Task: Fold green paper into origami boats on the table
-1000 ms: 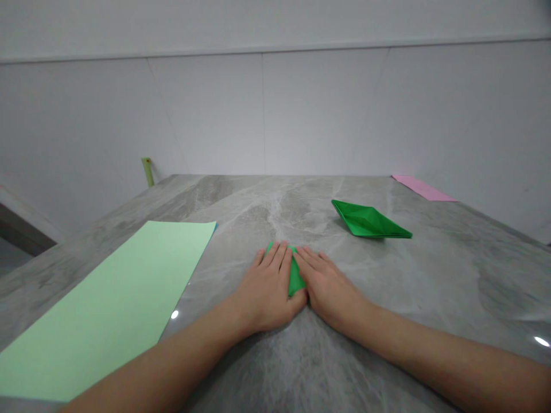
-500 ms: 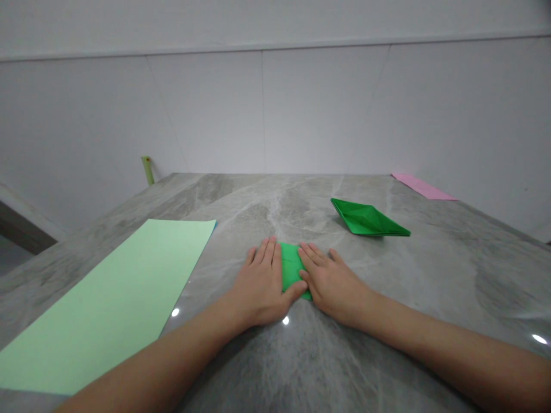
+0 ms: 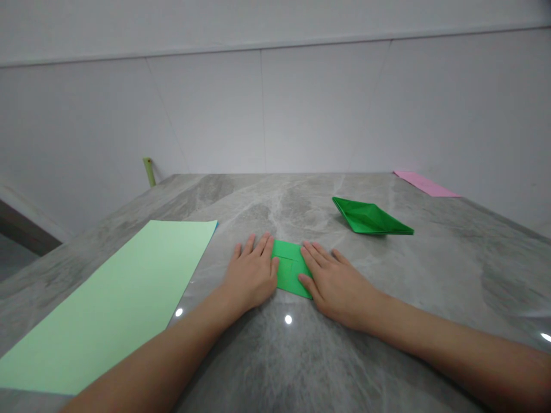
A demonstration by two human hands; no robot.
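A folded piece of bright green paper (image 3: 291, 268) lies flat on the table between my two hands, with crease lines across its face. My left hand (image 3: 252, 272) rests flat over its left edge, fingers stretched out and pointing away from me. On the opposite edge, my right hand (image 3: 333, 281) lies flat with its fingers outstretched and its thumb on the paper. Both palms cover the sides of the green paper, so its outer edges are partly hidden. Beyond my right hand sits a folded green paper boat (image 3: 371, 218).
Pale green sheets (image 3: 116, 304) lie on the left of the grey marbled table (image 3: 275, 198). A pink paper (image 3: 426, 184) is at the far right edge. Behind the table rises a white wall (image 3: 301, 109), and a light green strip (image 3: 148, 171) shows past the far left edge.
My left hand has slid left, its thumb drawn back off the middle, baring more of the green paper. My right hand has shifted slightly right.
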